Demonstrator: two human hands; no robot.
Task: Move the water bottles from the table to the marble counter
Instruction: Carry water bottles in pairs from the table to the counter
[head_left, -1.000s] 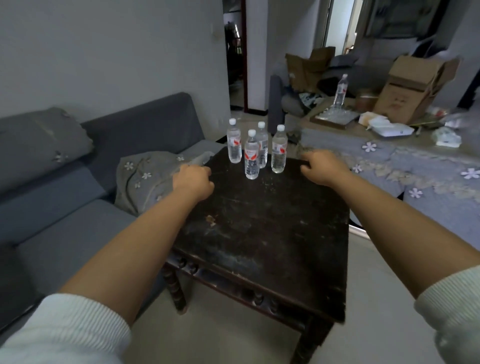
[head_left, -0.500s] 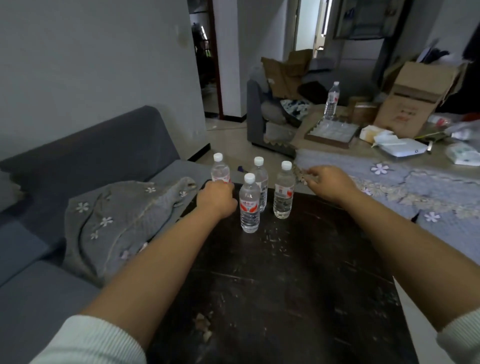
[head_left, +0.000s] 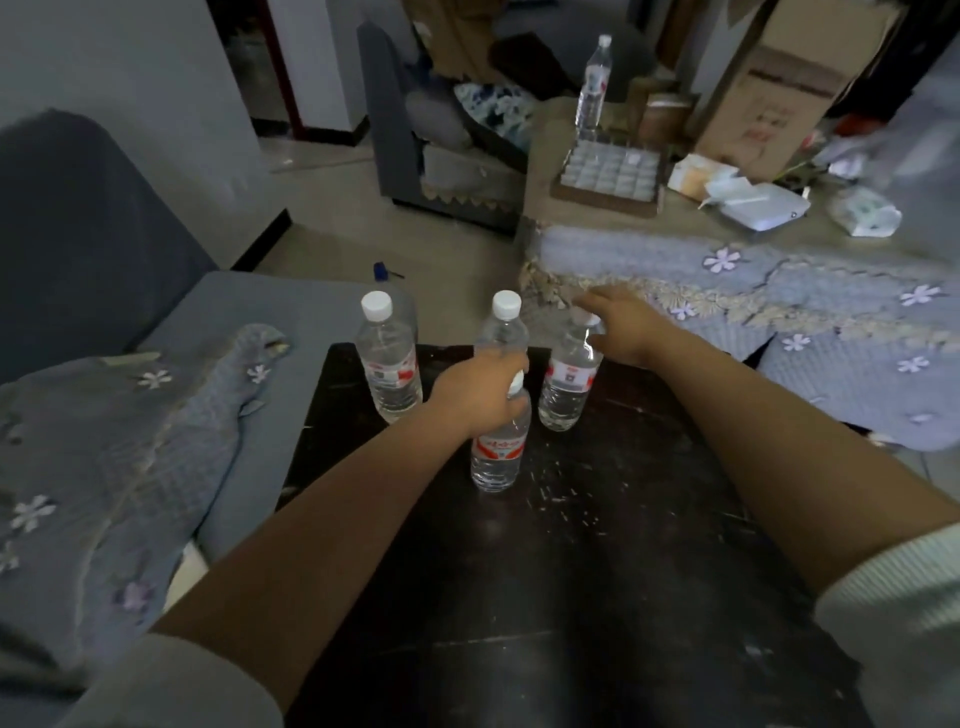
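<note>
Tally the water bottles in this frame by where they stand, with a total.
On the dark table: 4 (left bottle, rear bottle, front bottle, right bottle)
On the far counter: 1 (tall bottle)
Total: 5

No text legible anywhere. Bottle in left grip (head_left: 480, 397): front bottle (head_left: 496, 452) carries red-and-white label below grip, characters blurred, unreadable. Bottle under right grip (head_left: 618, 327): right bottle (head_left: 566, 384) has white label with small red mark, unreadable. Left bottle (head_left: 389, 371), beside left grip: red-and-white label, unreadable. Cardboard box (head_left: 779, 88), far beyond right grip: faint print, illegible.
</note>
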